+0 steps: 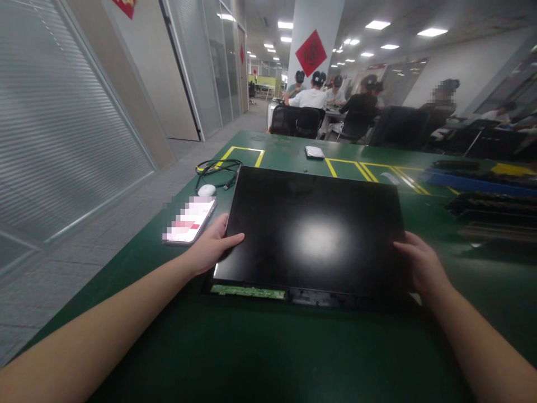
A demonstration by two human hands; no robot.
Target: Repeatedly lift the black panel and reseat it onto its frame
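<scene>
Just right of the phone [196, 219], a display panel [272, 224] is clamped at its side edges by the fingers of the left hand [210, 246] and right hand [423, 264]; its exposed circuit strip [247, 291] could be scraped if either grip were loosened.

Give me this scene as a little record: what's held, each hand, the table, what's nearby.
Held: dark display panel, green circuit strip along near edge
Left hand: grips panel's left edge, thumb on front
Right hand: grips panel's right edge
Table: green, yellow markings
Left of panel: lit phone, white rounded object, black cable
Beyond panel: silvery flat object
</scene>
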